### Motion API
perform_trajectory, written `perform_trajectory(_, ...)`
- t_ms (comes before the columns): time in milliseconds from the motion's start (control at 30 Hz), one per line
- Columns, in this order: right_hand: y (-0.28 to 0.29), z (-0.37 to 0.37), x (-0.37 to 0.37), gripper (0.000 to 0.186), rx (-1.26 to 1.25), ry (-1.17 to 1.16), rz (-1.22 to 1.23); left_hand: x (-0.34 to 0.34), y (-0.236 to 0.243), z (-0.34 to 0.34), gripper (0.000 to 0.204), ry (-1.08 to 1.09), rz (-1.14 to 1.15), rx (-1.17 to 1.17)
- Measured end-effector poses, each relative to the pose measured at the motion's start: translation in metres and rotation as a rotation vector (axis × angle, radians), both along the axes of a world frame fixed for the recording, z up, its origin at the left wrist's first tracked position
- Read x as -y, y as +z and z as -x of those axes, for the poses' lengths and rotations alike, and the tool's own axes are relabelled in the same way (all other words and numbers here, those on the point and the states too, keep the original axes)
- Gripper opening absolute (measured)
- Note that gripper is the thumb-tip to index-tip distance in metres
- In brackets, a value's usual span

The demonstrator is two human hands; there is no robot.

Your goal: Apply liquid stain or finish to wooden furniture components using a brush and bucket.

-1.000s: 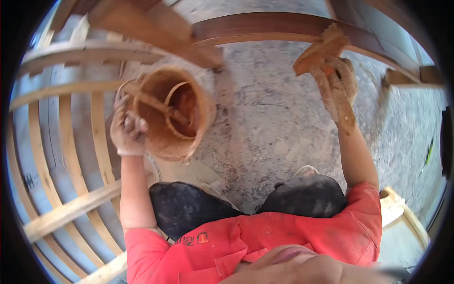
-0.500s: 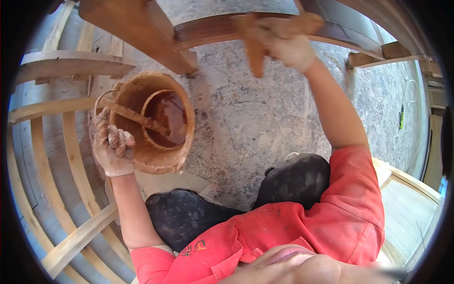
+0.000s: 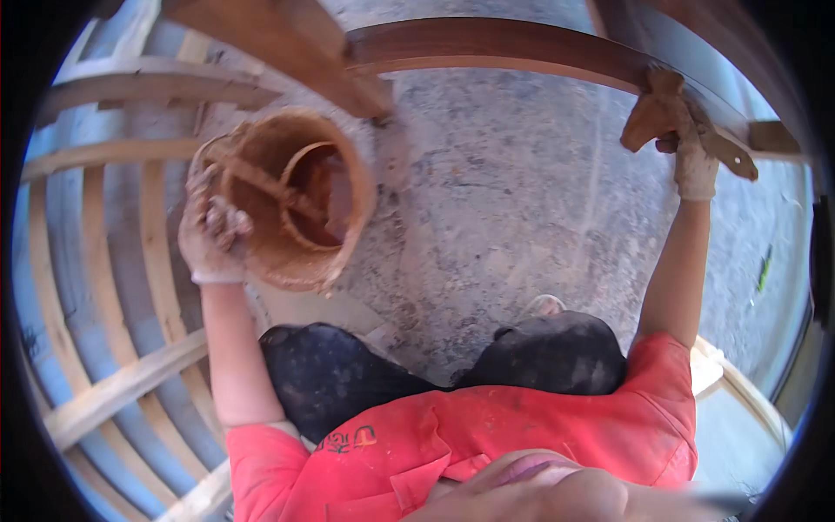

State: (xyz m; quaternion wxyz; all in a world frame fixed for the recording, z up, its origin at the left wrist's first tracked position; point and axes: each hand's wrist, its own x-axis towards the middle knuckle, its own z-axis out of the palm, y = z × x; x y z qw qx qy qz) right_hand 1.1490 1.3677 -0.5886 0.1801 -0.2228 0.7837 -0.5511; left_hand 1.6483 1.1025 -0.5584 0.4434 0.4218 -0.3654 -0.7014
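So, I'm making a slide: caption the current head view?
Left hand on a round, brown-stained bucket; right hand holding a brown-coated brush by a reddish-brown wooden rail.

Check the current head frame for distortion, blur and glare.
Head view: fisheye bends the brown rail and pale slats near the dark rim; head view: mild softness over the right hand and its tool; head view: pale sheen on the liquid in the bucket, probably reflection.
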Motion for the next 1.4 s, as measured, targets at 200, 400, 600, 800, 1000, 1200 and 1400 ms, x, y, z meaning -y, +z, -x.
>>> perform_trajectory(200,-0.008,-0.115,0.121,0.052,0.108,0.656,0.239,-0.005,0.002,-0.006,0.027,0.032,0.039,0.028)
perform_trajectory(400,-0.006,-0.19,0.208,0.029,0.52,0.661,0.17,-0.008,0.001,-0.006,0.026,0.028,0.016,-0.033)
perform_trajectory(600,0.013,-0.212,0.16,0.042,0.368,0.677,0.131,-0.003,0.011,-0.007,0.026,0.139,0.001,0.079)
perform_trajectory(800,0.046,-0.229,0.18,0.047,0.692,0.393,0.625,-0.003,0.002,-0.014,0.024,0.061,0.139,0.089)
perform_trajectory(1000,0.035,-0.253,0.184,0.042,0.559,0.468,0.447,0.001,0.006,-0.015,0.024,-0.027,0.043,0.037)
perform_trajectory(1200,0.072,-0.271,0.136,0.042,0.398,0.227,0.537,0.008,-0.001,-0.021,0.027,-0.029,0.386,0.376)
perform_trajectory(1400,0.085,-0.236,0.128,0.025,-0.249,0.576,0.387,0.007,0.032,-0.015,0.048,0.17,0.676,1.16)
